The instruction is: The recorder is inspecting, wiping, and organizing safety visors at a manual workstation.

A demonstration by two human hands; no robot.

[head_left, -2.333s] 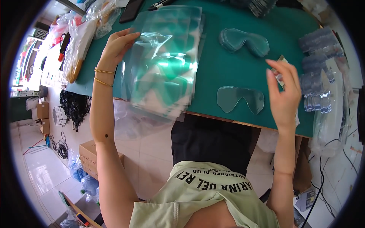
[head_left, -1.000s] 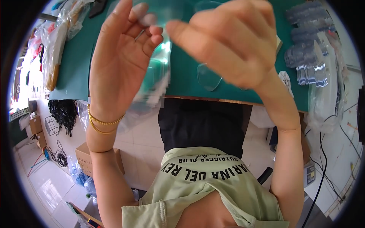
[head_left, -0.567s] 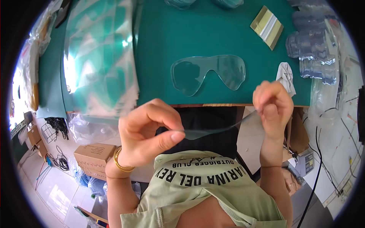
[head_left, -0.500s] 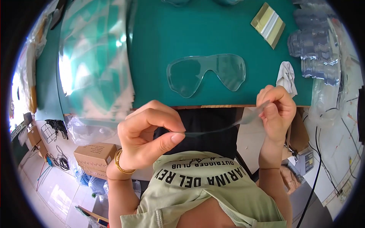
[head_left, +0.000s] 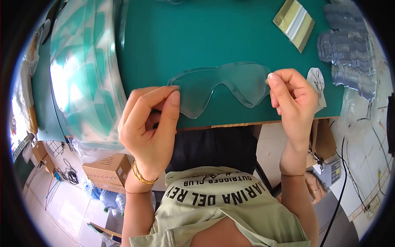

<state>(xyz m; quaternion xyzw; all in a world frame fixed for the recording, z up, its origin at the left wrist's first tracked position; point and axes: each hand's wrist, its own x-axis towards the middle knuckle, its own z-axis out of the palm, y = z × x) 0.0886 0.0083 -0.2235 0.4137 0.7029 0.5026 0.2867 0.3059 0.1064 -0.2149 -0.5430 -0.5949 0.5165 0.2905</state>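
Above the near part of the green table [head_left: 197, 37], I hold a clear goggle-shaped lens [head_left: 238, 74] by its two ends. It has a notch in the middle of its lower edge. My left hand [head_left: 150, 119] pinches the left end between thumb and fingers. The right end is pinched by my right hand [head_left: 294, 96], with the thumb on top. Doubled edges show along the lens outline; a second clear lens seems to lie underneath, and I cannot tell whether the two touch.
Shiny clear sheets [head_left: 88, 74] cover the table's left side. At the far right lie a yellow-and-white flat piece [head_left: 294, 26], a white cloth [head_left: 316, 84] and stacked greyish transparent pieces [head_left: 347, 49]. A cardboard box [head_left: 107, 168] stands on the floor at left.
Both hands have moved forward from in front of my lap to over the table edge. The held lens, edge-on before, now faces up over the spot where the other lens lay.
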